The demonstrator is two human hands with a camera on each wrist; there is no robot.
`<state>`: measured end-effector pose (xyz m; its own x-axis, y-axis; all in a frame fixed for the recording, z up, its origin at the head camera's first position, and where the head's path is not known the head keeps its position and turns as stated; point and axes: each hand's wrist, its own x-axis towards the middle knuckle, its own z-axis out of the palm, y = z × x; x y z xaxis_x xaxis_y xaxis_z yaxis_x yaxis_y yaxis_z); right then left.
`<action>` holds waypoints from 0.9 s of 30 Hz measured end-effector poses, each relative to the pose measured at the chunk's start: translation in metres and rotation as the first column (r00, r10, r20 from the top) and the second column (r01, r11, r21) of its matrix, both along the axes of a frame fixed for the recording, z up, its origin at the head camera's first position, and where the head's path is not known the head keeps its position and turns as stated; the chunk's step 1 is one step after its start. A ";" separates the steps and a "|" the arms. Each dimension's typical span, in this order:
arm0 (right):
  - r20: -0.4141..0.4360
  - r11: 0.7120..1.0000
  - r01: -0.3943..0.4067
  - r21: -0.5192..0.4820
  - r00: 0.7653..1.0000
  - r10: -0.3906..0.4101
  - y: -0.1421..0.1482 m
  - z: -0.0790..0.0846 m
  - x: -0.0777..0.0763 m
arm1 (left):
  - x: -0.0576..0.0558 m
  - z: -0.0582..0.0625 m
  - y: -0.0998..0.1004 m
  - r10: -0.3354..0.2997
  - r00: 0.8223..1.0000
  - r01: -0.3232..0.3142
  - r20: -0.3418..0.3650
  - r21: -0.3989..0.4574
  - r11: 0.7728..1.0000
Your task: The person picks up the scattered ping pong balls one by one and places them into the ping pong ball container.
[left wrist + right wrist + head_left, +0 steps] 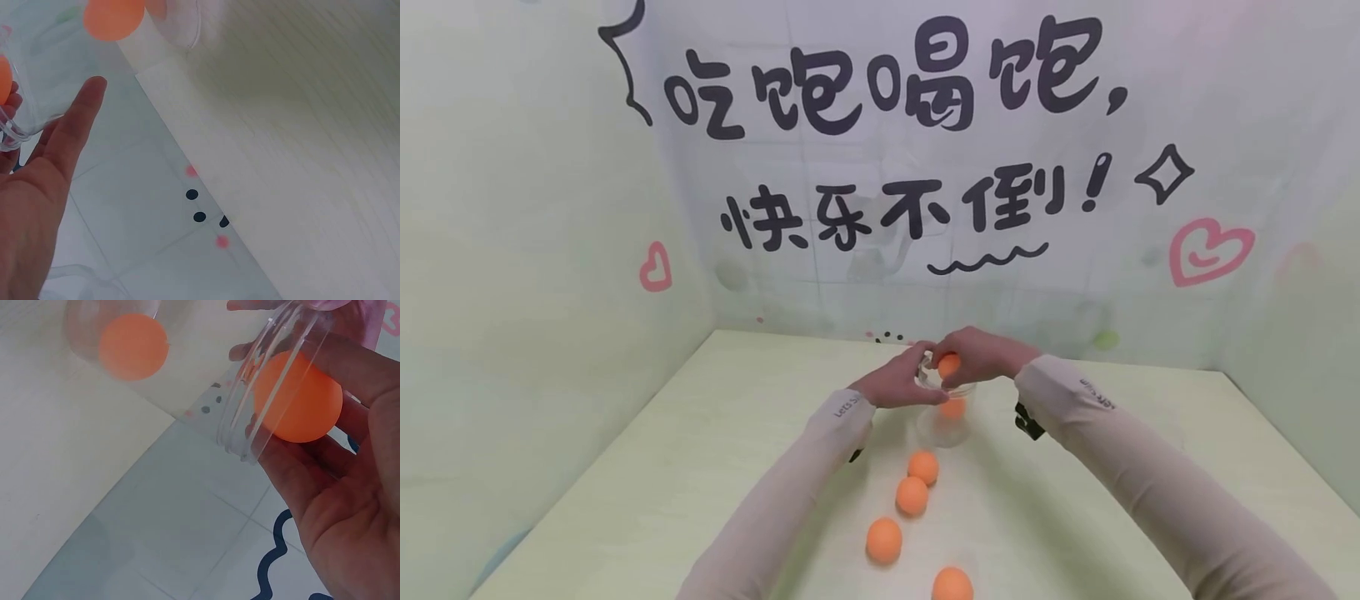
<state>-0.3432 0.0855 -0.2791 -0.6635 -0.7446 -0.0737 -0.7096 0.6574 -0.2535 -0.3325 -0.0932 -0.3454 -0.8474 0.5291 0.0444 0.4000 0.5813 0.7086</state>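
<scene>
A clear plastic jar with a threaded mouth stands on the table. My left hand grips it near the rim, thumb on the near side. My right hand pinches an orange ball at the jar's mouth; the right wrist view shows this ball between the fingers, beside the threaded rim. Another orange ball shows through the wall, inside the jar. In the left wrist view the inner ball is cut by the top edge.
Several loose orange balls lie on the pale table on the near side of the jar, among them one ball between the forearms and another ball at the bottom edge. A printed curtain hangs behind the table.
</scene>
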 end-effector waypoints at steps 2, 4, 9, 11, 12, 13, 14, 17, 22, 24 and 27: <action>0.009 1.000 0.010 0.007 1.000 -0.010 0.000 -0.003 -0.001 | 0.000 -0.001 0.000 -0.002 1.000 0.002 -0.005 -0.003 1.000; 0.013 1.000 0.009 0.011 1.000 -0.009 0.000 -0.006 -0.002 | 0.000 -0.001 0.000 0.000 1.000 0.000 -0.006 -0.004 1.000; 0.030 1.000 0.007 0.003 1.000 -0.007 0.000 -0.009 -0.004 | 0.001 0.000 0.000 0.004 1.000 -0.004 -0.007 -0.006 1.000; 0.037 1.000 0.005 0.005 0.999 -0.005 -0.001 -0.010 -0.005 | 0.002 0.001 0.001 0.004 1.000 -0.004 -0.007 -0.006 1.000; 0.037 1.000 0.003 0.008 0.999 -0.004 -0.001 -0.010 -0.005 | 0.002 0.001 0.001 0.002 1.000 -0.002 -0.005 -0.005 1.000; 0.035 1.000 0.003 0.010 0.999 -0.004 -0.001 -0.010 -0.005 | 0.002 0.002 0.001 0.001 1.000 -0.001 -0.003 -0.004 1.000; 0.034 1.000 0.002 0.012 0.999 -0.002 0.000 -0.011 -0.006 | 0.002 0.002 0.001 -0.003 1.000 0.003 -0.001 -0.001 1.000; 0.023 1.000 -0.003 0.012 1.000 0.002 0.001 -0.011 -0.007 | 0.001 0.003 0.001 -0.009 1.000 0.009 -0.005 0.006 1.000; 0.024 1.000 -0.022 -0.002 0.999 0.022 0.001 -0.012 -0.008 | 0.000 0.002 0.001 -0.007 1.000 0.007 -0.019 -0.008 1.000; 0.033 1.000 -0.024 -0.006 0.999 0.024 0.001 -0.013 -0.008 | 0.000 0.002 0.001 0.002 1.000 -0.002 -0.015 -0.031 1.000; 0.040 1.000 -0.024 -0.007 0.999 0.024 0.001 -0.013 -0.008 | 0.000 0.002 0.001 0.014 1.000 -0.014 -0.008 -0.057 0.998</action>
